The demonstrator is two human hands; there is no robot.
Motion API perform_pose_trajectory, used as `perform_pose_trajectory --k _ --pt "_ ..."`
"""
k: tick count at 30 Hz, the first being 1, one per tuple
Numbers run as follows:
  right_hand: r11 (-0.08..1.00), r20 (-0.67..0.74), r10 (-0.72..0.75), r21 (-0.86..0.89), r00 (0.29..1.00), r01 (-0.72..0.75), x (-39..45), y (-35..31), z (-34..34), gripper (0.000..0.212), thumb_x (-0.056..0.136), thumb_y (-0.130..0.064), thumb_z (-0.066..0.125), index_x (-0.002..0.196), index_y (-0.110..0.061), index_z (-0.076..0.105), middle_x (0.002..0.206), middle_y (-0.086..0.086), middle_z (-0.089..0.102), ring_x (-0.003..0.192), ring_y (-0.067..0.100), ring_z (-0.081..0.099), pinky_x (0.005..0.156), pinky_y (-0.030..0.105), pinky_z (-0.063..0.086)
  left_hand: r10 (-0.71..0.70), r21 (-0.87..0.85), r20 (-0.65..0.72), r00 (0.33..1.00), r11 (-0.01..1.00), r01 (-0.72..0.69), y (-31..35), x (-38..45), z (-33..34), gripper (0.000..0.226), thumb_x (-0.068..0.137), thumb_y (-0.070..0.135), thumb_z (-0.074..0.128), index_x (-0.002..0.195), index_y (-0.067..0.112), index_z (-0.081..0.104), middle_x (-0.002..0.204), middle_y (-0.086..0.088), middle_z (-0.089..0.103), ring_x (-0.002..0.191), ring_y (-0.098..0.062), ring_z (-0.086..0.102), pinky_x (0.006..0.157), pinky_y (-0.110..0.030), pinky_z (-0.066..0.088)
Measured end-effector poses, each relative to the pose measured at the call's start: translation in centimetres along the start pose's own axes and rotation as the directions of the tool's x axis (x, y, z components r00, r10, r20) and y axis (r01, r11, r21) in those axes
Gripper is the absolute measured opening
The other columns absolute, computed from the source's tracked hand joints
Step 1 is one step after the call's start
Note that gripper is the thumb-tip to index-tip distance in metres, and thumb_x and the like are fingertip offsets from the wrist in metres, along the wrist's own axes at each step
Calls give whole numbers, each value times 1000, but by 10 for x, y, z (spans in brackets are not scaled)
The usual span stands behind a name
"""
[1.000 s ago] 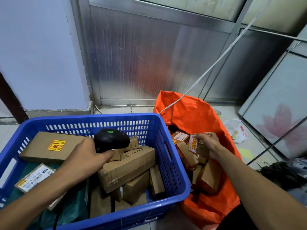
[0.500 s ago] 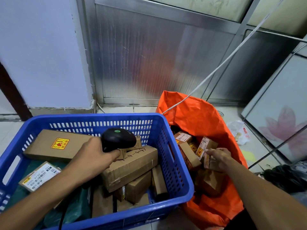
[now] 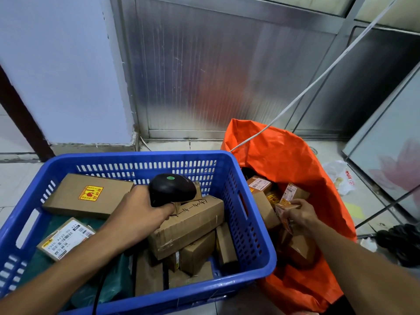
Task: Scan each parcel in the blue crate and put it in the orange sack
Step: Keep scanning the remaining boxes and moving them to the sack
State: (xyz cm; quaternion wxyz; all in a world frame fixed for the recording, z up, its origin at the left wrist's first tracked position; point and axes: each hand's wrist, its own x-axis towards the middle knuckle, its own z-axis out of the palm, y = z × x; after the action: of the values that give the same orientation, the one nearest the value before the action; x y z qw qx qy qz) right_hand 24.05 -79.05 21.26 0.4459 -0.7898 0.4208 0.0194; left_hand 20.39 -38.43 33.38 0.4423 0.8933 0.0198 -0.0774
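Note:
The blue crate (image 3: 247, 226) holds several cardboard parcels, among them a long box with handwriting (image 3: 193, 223) and a flat box with a yellow and red sticker (image 3: 88, 196). My left hand (image 3: 138, 214) grips a black barcode scanner (image 3: 171, 188) above the crate's middle. To the right stands the open orange sack (image 3: 295, 160) with several parcels inside. My right hand (image 3: 301, 215) is down in the sack's mouth, fingers curled round a small brown parcel (image 3: 285, 211) that lies among the others.
A white cable (image 3: 318, 78) runs from the upper right down to the sack's rim. A metal panel wall stands behind. A crumpled plastic bag (image 3: 341, 178) and a dark bundle (image 3: 400, 242) lie on the floor at right. A green bag (image 3: 113, 280) lies in the crate.
My right hand has lowered the small parcel from above the sack's mouth down among the parcels inside. The left hand with the scanner has stayed over the crate.

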Motion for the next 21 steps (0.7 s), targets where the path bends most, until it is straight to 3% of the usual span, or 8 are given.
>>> perform_pose_trajectory --k 3,6,11,13,16,21 --pt "999 36 -41 12 999 41 -3 0 4 54 77 10 73 118 -19 54 112 7 50 101 30 52 81 43 52 -2 2 -7 1000 1000 2 1 1 0 6 82 16 73 77 14 70 68 -9 72 67 -22 69 64 -40 57" --pt "996 10 -75 39 997 74 5 7 11 54 76 7 76 117 -21 55 112 8 52 103 33 57 88 49 55 -6 -4 -8 1000 1000 6 1 2 0 4 81 16 73 78 15 71 68 -6 72 71 -22 69 70 -43 58" --pt "990 -71 77 -117 995 -85 49 36 24 50 71 -8 80 118 -18 65 127 15 59 114 40 57 98 50 52 2 -5 -8 1000 1000 -2 -1 3 1 4 81 18 73 80 18 70 70 -3 72 73 -18 69 72 -42 58" --pt "966 -53 128 -221 990 -136 78 55 31 43 73 -17 79 114 -13 68 122 18 62 111 42 59 97 51 53 2 -13 -9 1000 1000 -2 -1 4 1 5 82 19 73 82 21 69 71 -1 72 73 -16 68 70 -39 57" --pt "927 -24 181 -330 983 -179 96 66 40 54 59 -32 82 107 -10 69 115 16 63 101 40 58 90 54 54 -4 -27 -2 1000 1000 4 -1 5 1 4 82 20 74 82 19 69 71 -4 72 70 -19 68 68 -41 57" --pt "899 -110 116 -410 987 -152 23 14 34 47 93 -32 58 131 -5 58 148 20 38 132 43 34 111 55 33 -28 -32 -8 1000 999 28 -1 6 -3 9 81 21 73 75 15 70 66 -6 71 66 -19 67 65 -39 55"
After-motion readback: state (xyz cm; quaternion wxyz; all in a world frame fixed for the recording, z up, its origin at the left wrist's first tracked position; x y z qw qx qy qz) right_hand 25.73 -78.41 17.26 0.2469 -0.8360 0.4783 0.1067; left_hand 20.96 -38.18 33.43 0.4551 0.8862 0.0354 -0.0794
